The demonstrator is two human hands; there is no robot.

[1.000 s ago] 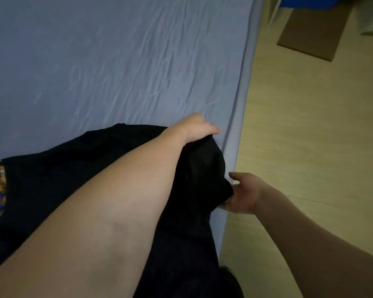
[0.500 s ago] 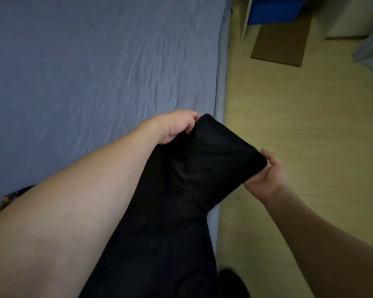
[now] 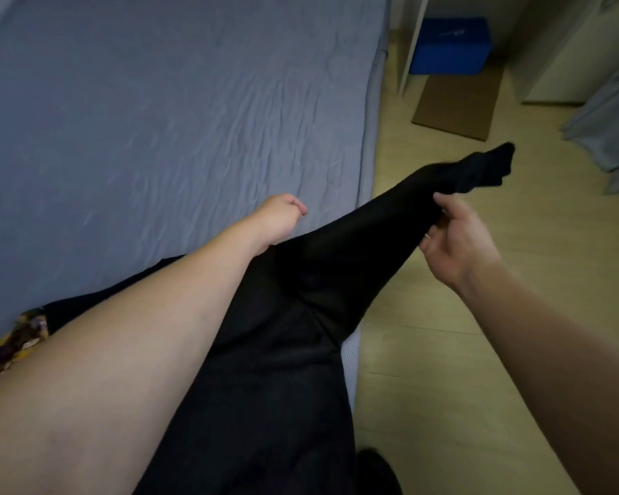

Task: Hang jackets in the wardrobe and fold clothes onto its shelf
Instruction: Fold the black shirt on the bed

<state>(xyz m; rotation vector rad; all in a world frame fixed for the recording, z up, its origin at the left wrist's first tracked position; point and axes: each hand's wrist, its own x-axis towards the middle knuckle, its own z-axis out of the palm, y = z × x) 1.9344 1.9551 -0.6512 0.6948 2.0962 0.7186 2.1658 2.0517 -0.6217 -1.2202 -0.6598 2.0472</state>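
Note:
A black garment (image 3: 301, 316) lies across the near right edge of the bed, with a long sleeve stretched out to the right over the floor. My right hand (image 3: 454, 237) grips that sleeve near its cuffed end (image 3: 486, 166). My left hand (image 3: 279, 219) is curled at the upper edge of the black garment, just above the bed sheet; the fabric hides how its fingers sit, though it seems to hold the cloth. A patterned, many-coloured fabric (image 3: 15, 337) peeks out at the left under my forearm.
The bed with a grey-blue sheet (image 3: 158, 119) fills the left. A wooden floor (image 3: 444, 351) runs along the right. A blue box (image 3: 451, 44) stands inside an open white cabinet, a brown mat (image 3: 458, 105) before it. Grey curtain (image 3: 608, 130) hangs far right.
My right hand has pulled the black sleeve out to the right and upward, so it is now stretched long. The view has swung right, showing the cabinet and curtain.

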